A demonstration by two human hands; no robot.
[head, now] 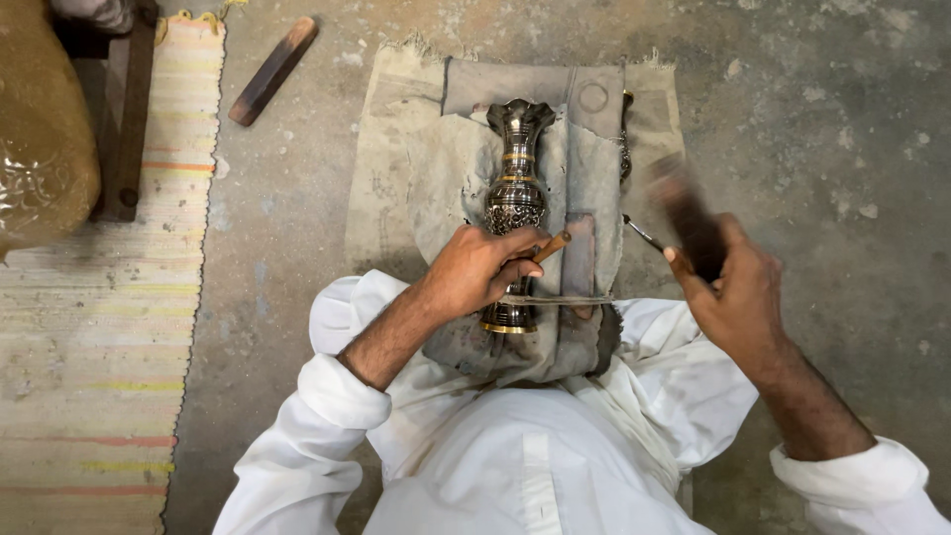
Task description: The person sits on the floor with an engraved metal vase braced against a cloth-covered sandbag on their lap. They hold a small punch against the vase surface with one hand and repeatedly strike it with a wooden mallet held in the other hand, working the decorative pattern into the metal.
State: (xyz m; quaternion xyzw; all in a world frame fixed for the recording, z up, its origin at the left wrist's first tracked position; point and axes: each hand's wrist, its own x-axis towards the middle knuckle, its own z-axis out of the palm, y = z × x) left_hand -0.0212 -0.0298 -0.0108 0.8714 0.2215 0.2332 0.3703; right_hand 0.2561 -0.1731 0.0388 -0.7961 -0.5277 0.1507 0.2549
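Observation:
An engraved dark metal vase (516,188) with gold bands lies lengthwise on a grey cloth (451,168) over my lap, its mouth pointing away from me. My left hand (482,269) rests on the vase's lower body and pinches a thin chisel (551,247) with a wooden-looking end against it. My right hand (731,287) is raised to the right, gripping a dark wooden mallet (686,213) that is blurred by motion. The vase's base (509,322) shows just below my left hand.
A wooden stick (272,70) lies on the concrete floor at the upper left. A striped woven mat (99,327) covers the left side, with a brass-coloured vessel (40,129) and a dark wooden piece (127,119) on it. A thin metal tool (642,234) lies beside my right hand.

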